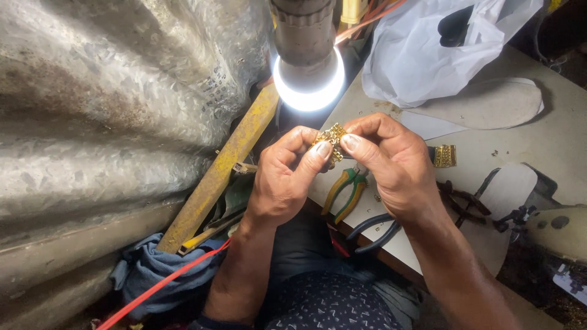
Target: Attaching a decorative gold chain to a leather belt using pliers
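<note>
A small gold ornamental piece (331,134) with a studded pattern is pinched between both my hands, just under a glowing lamp bulb (309,85). My left hand (284,180) grips it from the left with thumb and fingers. My right hand (388,162) holds it from the right, thumb pressed on its edge. Pliers with green and orange handles (346,192) lie on the bench directly below my hands.
A second gold piece (444,156) lies on the pale workbench (550,140). Black-handled pliers (373,232), shoe soles (489,104), a white plastic bag (422,55), a corrugated metal sheet (110,110), a yellow bar (220,171) and blue cloth (153,269) surround me.
</note>
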